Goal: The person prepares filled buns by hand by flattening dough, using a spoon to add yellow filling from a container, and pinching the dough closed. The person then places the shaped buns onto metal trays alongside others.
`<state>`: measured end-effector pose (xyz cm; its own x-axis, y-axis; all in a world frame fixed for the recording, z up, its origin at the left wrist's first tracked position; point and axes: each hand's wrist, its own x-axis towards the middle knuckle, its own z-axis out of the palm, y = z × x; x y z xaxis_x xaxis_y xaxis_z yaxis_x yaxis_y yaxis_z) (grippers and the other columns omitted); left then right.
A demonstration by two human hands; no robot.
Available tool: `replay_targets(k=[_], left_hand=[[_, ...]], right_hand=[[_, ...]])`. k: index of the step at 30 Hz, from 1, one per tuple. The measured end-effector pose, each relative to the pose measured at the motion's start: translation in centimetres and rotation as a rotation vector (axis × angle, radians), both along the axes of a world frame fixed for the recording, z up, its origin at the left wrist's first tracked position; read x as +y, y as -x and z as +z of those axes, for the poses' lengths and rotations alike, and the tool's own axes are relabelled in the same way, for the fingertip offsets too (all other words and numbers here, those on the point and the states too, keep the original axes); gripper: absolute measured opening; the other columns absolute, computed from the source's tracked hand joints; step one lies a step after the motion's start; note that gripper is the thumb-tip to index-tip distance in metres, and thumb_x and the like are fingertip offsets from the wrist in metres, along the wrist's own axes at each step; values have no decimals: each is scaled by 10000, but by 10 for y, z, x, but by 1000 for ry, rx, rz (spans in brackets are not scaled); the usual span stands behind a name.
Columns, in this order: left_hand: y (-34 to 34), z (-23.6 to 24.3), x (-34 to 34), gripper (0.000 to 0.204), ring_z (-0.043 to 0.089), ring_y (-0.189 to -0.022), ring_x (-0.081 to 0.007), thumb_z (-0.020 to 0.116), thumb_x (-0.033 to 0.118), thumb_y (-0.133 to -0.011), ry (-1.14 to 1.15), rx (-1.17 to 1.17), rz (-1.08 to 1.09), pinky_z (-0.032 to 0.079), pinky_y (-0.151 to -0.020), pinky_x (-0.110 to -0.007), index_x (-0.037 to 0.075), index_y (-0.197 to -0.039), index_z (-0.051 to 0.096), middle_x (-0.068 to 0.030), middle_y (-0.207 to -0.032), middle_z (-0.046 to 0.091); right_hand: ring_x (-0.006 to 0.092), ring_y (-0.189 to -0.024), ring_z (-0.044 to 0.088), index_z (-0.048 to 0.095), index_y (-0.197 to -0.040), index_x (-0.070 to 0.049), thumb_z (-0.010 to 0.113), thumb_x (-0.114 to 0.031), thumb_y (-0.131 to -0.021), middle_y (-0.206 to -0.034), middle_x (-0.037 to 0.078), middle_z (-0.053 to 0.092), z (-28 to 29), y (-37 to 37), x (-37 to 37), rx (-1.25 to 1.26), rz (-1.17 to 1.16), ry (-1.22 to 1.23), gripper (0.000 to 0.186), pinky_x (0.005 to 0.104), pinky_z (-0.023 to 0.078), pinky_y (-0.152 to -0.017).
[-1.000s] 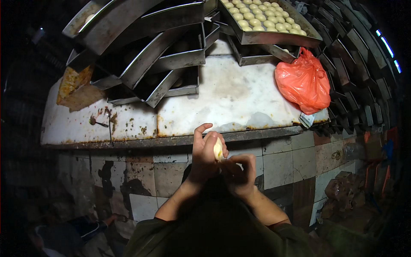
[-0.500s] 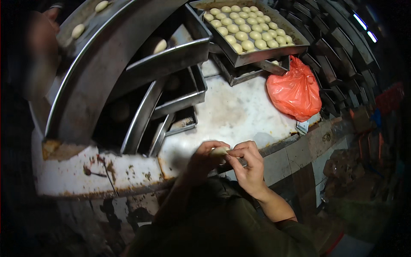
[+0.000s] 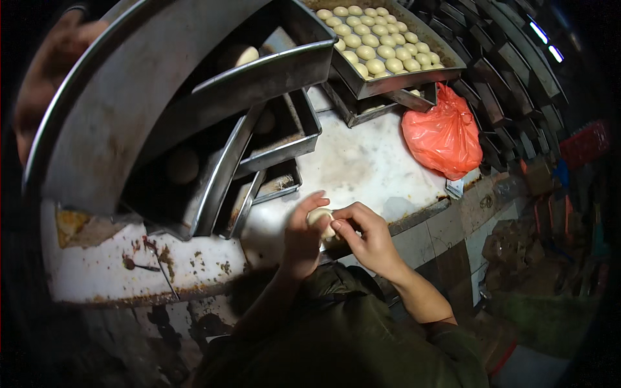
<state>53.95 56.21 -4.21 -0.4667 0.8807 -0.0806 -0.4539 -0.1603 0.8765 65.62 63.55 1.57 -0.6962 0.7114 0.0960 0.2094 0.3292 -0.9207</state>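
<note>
1. The left hand [image 3: 303, 236] curled its fingers around a dough ball [image 3: 318, 218]; the right hand [image 3: 372, 242] pinched the ball's edge between thumb and forefinger.
2. The dough ball lay left of the red bag [image 3: 443, 136], nearer the body.
3. Beyond the bag, leftward, a tray [image 3: 414, 80] held rounded pieces.
4. Stacked metal pans [image 3: 278, 81] stood well left of the bag.
</note>
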Motion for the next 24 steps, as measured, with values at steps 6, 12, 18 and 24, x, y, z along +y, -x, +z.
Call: replay_targets(k=[6,12,18,24], left_hand=[[-47,20,-10,243,536,-898,-144,464,160,-932,38,-396,-25,464,-702,-253,26,-1134,478,-113,-1126,509],[-99,30,-37,260,438,-1196,-284,533,138,-883,-105,646,-34,367,-993,-386,3,-1105,546,-196,-1292,450],[-137,32,-53,111,570,-878,-175,567,-3,-822,162,612,481,461,-775,-270,-24,-928,596,-119,-993,584],[-151,52,-83,224,464,-1174,-232,429,53,-914,-74,370,265,340,-994,-325,-56,-1078,536,-176,-1145,560]], right_hand=[[250,-762,518,595,-927,4,692,-15,-720,-863,128,506,-10,-37,-12,88,-17,-557,229,314,447,-655],[150,-701,517,576,-862,4,667,35,-736,-811,84,519,-13,-96,5,349,93,464,159,265,442,-634],[191,-777,523,611,-990,-19,654,34,-750,-955,126,504,-21,-114,-35,504,350,-147,250,266,448,-661],[146,-780,514,586,-873,-41,713,-40,-731,-943,102,528,-22,-124,-63,347,233,-548,190,256,434,-634]])
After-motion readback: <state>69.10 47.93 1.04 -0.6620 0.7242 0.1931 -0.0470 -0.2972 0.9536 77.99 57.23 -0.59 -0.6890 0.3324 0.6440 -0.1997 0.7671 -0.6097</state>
